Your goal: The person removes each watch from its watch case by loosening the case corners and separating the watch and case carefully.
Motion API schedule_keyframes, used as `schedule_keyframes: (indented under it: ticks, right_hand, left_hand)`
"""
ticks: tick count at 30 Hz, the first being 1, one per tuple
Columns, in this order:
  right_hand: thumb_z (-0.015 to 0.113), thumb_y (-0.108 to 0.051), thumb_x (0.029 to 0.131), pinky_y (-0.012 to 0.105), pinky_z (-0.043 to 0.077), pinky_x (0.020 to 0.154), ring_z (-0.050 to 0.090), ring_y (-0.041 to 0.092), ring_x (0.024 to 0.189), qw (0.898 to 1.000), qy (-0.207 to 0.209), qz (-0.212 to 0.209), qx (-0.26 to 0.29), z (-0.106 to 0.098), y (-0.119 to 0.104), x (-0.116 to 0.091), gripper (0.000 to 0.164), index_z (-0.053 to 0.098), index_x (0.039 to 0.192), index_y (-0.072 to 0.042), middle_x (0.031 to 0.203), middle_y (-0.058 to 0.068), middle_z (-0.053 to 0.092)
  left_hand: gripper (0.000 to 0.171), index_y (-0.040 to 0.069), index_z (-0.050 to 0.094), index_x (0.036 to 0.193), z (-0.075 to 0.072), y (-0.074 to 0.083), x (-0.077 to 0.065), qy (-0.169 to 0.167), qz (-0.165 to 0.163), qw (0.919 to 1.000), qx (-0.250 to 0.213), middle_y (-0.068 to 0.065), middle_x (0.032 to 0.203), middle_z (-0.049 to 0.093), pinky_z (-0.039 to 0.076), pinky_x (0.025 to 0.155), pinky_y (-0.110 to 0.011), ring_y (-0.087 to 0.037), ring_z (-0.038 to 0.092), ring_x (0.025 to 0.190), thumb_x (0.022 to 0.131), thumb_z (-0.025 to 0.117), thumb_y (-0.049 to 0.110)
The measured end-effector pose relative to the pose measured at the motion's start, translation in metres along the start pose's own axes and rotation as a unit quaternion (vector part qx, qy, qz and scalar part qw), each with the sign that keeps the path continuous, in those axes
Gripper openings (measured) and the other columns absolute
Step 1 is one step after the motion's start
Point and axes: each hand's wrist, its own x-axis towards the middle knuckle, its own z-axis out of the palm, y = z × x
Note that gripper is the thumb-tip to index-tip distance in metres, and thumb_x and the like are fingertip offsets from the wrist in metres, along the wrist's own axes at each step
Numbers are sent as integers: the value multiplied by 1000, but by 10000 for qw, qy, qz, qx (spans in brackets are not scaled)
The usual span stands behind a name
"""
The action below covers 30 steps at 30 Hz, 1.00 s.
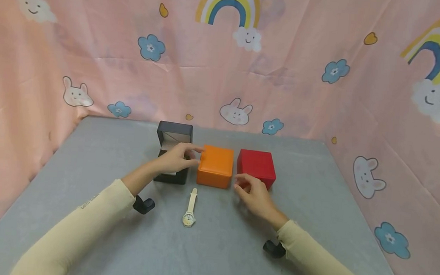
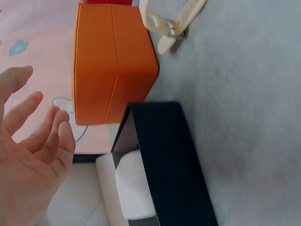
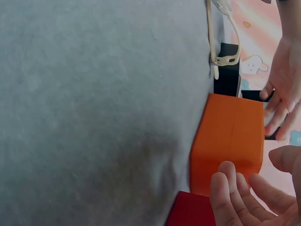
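My left hand (image 1: 175,157) reaches over the opened black watch box (image 1: 175,128), its fingertips at the left edge of the closed orange box (image 1: 216,166); nothing is held. In the left wrist view a white cushion (image 2: 134,186) shows inside the black box. Nearest to the closed red box (image 1: 257,165) is my right hand (image 1: 256,196), loosely bent, with no object in its fingers. It hides the red box's lower left corner in the head view. A cream wristwatch (image 1: 188,219) lies stretched out on the table in front of the orange box, dial towards me.
The three boxes stand in a row on the grey table (image 1: 212,247), with narrow gaps between them. Behind and beside the table hangs a pink curtain (image 1: 292,83) printed with rainbows and rabbits. Black straps (image 1: 144,205) are at both wrists.
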Motion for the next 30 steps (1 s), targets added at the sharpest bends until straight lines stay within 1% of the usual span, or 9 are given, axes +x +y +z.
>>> schedule_keyframes:
  ticks: [4, 8, 11, 13, 15, 17, 20, 26, 30]
  right_hand:
    - [68, -14, 95, 21, 52, 67, 64, 15, 76, 9998, -77, 157, 47, 6, 3, 1, 44, 60, 137, 0, 117, 15, 73]
    - [69, -17, 96, 19, 51, 64, 67, 13, 76, 9986, -372, 326, 179, 14, 4, 4, 62, 45, 149, 3, 136, 20, 65]
    - [69, -18, 96, 21, 52, 60, 67, 14, 70, 9965, -579, 493, 337, 18, 3, 7, 70, 37, 154, 3, 145, 20, 58]
    - [70, -19, 96, 24, 51, 57, 66, 15, 64, 9948, -642, 671, 424, 21, 3, 9, 72, 35, 155, 1, 144, 18, 59]
    - [70, -21, 96, 25, 51, 56, 65, 15, 61, 9928, -689, 866, 462, 23, 3, 10, 74, 33, 156, -1, 130, 17, 68]
    - [70, -23, 95, 27, 51, 55, 64, 15, 60, 9908, -703, 1048, 491, 25, 2, 12, 75, 32, 157, -2, 109, 13, 75]
    - [68, -25, 96, 28, 51, 57, 64, 15, 61, 9887, -777, 1145, 573, 27, 1, 14, 77, 28, 159, -2, 81, 9, 74]
    - [66, -20, 97, 25, 49, 56, 64, 14, 61, 9871, -739, 1106, 895, 36, 1, 17, 77, 25, 160, -3, 75, 6, 71]
    - [64, -12, 97, 23, 50, 57, 64, 14, 59, 9887, -521, 965, 1026, 41, -1, 19, 72, 28, 158, -1, 75, 10, 71]
  left_hand:
    - [61, 12, 48, 151, 8, 1, 6, -63, -149, 9994, 297, -16, 152, 49, 51, 95, -46, -37, 53, 129, 95, 69, 22]
    - [77, 16, 39, 157, 13, -2, 12, -170, -272, 9978, 582, -17, 163, 33, 43, 109, -58, -38, 49, 135, 90, 76, 27]
    - [88, 16, 32, 160, 15, -5, 17, -312, -356, 9970, 612, -19, 169, 18, 38, 113, -62, -40, 46, 139, 87, 80, 26]
    - [93, 18, 28, 161, 17, -7, 21, -422, -439, 9964, 592, -18, 170, 12, 36, 115, -62, -40, 45, 142, 85, 82, 26]
    - [97, 19, 25, 162, 18, -7, 23, -522, -484, 9961, 530, -18, 171, 9, 34, 116, -63, -41, 43, 144, 84, 83, 25]
    - [99, 18, 23, 162, 19, -8, 26, -607, -484, 9957, 504, -19, 171, 7, 34, 116, -63, -42, 44, 143, 84, 83, 25]
    - [101, 16, 21, 163, 20, -9, 30, -697, -498, 9947, 567, -21, 170, 7, 34, 116, -62, -41, 45, 141, 84, 83, 26]
    - [103, 18, 16, 164, 20, -12, 32, -783, -604, 9925, 722, -19, 171, 3, 34, 117, -59, -39, 51, 137, 85, 82, 29]
    - [102, 18, 19, 163, 21, -15, 33, -706, -551, 9920, 894, -15, 170, 13, 38, 116, -55, -35, 52, 135, 84, 82, 33]
